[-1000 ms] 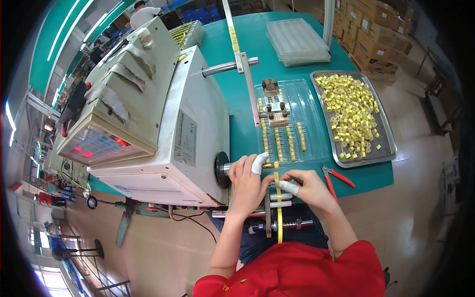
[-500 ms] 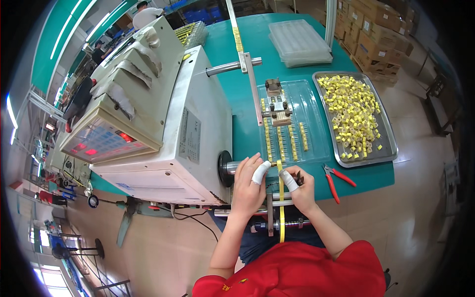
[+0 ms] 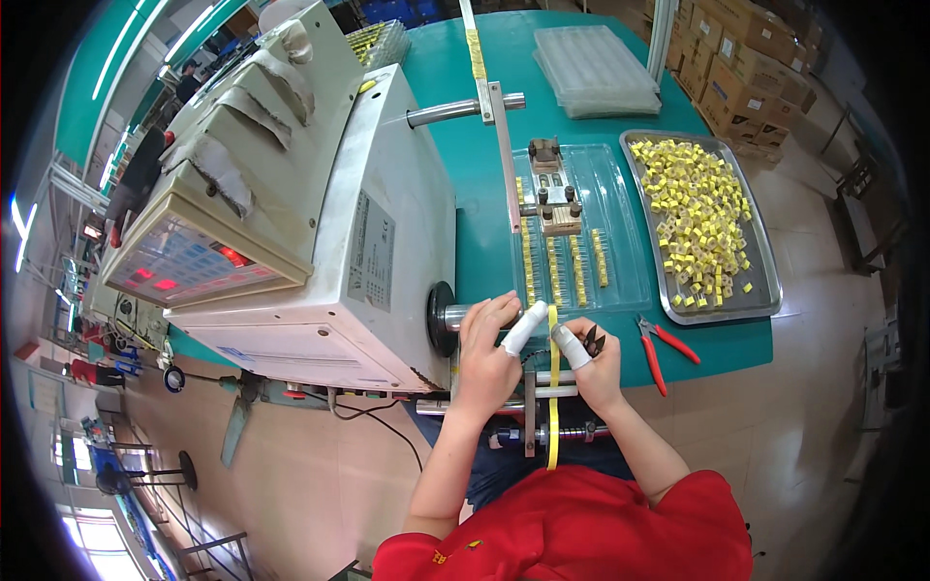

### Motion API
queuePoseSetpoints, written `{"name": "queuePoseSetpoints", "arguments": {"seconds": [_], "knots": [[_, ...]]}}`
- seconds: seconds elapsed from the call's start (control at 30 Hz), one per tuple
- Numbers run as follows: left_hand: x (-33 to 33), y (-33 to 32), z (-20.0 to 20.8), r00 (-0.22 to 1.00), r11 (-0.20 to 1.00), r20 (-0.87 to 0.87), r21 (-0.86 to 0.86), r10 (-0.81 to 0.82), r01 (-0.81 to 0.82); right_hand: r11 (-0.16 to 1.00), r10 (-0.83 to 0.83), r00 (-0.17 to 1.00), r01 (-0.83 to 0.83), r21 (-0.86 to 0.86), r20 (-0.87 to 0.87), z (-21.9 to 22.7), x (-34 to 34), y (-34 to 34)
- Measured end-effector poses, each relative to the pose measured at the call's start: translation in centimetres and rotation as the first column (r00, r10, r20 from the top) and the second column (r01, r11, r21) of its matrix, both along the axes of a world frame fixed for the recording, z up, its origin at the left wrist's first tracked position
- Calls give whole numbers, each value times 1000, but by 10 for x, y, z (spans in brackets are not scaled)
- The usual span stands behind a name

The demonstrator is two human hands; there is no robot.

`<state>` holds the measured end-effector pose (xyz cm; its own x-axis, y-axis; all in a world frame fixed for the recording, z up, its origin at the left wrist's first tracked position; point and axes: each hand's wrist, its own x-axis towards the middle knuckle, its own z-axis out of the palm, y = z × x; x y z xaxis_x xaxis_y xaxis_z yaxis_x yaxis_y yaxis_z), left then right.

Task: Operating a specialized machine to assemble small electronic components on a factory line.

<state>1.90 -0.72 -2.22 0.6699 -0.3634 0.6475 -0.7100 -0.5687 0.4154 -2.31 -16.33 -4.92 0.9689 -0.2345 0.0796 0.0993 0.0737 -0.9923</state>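
My left hand (image 3: 487,356) is curled at the end of the machine's spindle (image 3: 455,318), its white-covered thumb pointing at the top of a yellow tape strip (image 3: 554,416). What lies under its fingers is hidden. Close on the strip's other side is my right hand (image 3: 598,373), with a white cover on one digit and the rest curled. A small dark pointed tool (image 3: 594,341), perhaps tweezers or snips, sticks out of its grip. The tape runs down past a metal bracket (image 3: 530,412) towards my red shirt.
The winding machine (image 3: 320,252) fills the left. Beyond my hands, a clear tray (image 3: 620,281) holds rows of yellow coils under a clamp fixture (image 3: 560,218). Rightward are a metal tray (image 3: 772,290) of yellow bobbins and red-handled pliers (image 3: 654,366). Clear trays (image 3: 596,68) are stacked behind.
The view has shifted slightly. My left thumb has moved up and right, nearer the tape's top end. My right hand stays beside the tape with the dark tool, turned slightly.
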Motion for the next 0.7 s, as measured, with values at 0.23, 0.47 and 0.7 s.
{"name": "queuePoseSetpoints", "arguments": {"seconds": [0.23,0.47,0.7], "knots": [[3,-12,17,1000,981,-23,195,6,-1,1000,-2,1000,2,6,-9,-1,0,-1],[14,-13,35,990,956,-142,287,-13,54,974,-53,998,55,-219,13,8,0,-2],[35,-8,52,898,897,-440,388,-23,213,874,-82,992,120,-471,100,18,-1,-5]]}}
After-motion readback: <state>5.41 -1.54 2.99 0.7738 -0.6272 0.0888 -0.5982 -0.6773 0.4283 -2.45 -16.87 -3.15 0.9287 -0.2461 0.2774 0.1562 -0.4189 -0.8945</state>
